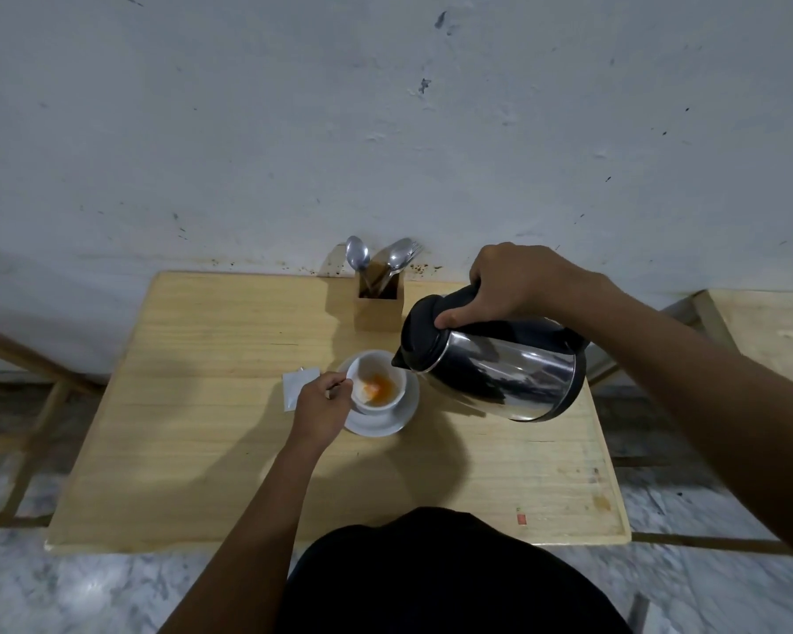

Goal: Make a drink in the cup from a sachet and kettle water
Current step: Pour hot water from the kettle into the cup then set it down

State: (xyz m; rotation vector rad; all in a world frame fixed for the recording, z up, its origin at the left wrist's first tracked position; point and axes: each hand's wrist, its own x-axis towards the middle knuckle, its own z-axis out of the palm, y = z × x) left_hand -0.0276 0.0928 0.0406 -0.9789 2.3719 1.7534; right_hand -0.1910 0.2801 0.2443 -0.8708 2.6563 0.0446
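Wooden table [202, 450]: right hand [518, 281] clenches tilted kettle [500, 368]; left hand [321, 404] pinches cup [376, 382] handle.

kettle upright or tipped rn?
Tipped. The right hand holds the kettle by its black handle, body slanted, spout low over the rim of the cup. Cannot tell whether water is flowing.

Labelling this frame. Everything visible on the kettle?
The kettle has a shiny steel body with a black lid, spout and handle. It is lifted off the table, tilted left, spout just over the cup rim. The right hand grips the handle from above, thumb on the lid. No stream of water is discernible.
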